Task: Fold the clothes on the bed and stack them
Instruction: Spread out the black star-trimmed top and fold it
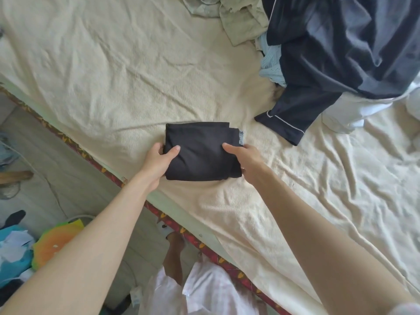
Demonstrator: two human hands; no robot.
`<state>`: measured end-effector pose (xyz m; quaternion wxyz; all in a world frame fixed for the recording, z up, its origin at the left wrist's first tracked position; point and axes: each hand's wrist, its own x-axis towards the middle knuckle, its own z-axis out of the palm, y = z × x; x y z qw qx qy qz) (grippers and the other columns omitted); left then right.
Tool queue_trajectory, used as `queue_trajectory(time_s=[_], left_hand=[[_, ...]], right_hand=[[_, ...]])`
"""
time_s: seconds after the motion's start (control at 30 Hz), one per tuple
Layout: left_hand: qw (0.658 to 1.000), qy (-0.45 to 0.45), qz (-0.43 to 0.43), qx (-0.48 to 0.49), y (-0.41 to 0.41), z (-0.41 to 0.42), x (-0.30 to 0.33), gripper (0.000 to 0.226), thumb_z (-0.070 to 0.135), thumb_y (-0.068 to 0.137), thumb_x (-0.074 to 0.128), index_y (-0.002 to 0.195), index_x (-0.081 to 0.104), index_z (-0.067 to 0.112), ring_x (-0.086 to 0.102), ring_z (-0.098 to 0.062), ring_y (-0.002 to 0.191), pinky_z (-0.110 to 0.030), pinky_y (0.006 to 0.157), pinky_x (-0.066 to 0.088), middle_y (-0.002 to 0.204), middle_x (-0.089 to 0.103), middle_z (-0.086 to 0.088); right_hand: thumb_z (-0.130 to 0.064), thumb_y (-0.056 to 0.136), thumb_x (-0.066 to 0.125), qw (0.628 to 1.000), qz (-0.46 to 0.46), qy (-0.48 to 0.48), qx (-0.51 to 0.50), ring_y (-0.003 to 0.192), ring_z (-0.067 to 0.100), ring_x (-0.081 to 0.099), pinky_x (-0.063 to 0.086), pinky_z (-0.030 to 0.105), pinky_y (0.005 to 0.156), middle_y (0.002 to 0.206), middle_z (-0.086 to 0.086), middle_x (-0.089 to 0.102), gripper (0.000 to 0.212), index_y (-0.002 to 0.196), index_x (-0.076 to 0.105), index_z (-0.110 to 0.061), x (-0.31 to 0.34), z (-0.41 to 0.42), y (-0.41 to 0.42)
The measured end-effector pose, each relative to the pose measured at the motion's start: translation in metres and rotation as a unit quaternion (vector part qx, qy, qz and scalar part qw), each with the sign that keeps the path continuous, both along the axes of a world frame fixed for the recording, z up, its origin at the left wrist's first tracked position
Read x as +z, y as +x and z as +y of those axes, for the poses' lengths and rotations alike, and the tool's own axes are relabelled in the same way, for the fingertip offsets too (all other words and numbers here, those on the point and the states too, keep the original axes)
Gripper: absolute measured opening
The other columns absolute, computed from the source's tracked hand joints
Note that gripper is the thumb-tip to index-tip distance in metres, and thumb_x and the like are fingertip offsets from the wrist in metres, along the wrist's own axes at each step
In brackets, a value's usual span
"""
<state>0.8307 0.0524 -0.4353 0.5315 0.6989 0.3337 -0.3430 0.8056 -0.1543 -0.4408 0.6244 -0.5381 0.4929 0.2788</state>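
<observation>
A folded black garment [201,151] lies on the cream bed sheet [113,76] near the bed's front edge. My left hand [159,163] grips its left side, thumb on top and fingers tucked under the edge. My right hand [245,162] grips its right side the same way, thumb on top. A navy pyjama top with white piping [336,53] lies crumpled at the upper right, one sleeve reaching toward the black garment. A pale green garment [236,19] and a light blue one [270,64] lie beside it.
White cloth [350,112] sticks out from under the navy top. The bed's red patterned edge [109,171] runs diagonally at the lower left. On the floor at lower left lie a colourful orange-green item [54,242] and a blue heap [13,253].
</observation>
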Motion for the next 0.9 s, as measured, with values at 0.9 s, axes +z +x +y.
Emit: queue_trajectory(time_s=[0.9], left_hand=[[0.928,-0.098,0.004,-0.358,-0.161,-0.023,0.164,0.035,0.025,0.089,0.065,0.122,0.052,0.022,0.065,-0.019,0.093,-0.025,0.056,0.051,0.115,0.062,-0.001]], right_hand=[[-0.01,0.084,0.068,0.954,-0.088,-0.114,-0.265,0.087,0.022,0.069,0.059,0.037,0.064,0.104,0.002,0.066,0.023,0.1,0.06,-0.026,0.2,0.027,-0.314]])
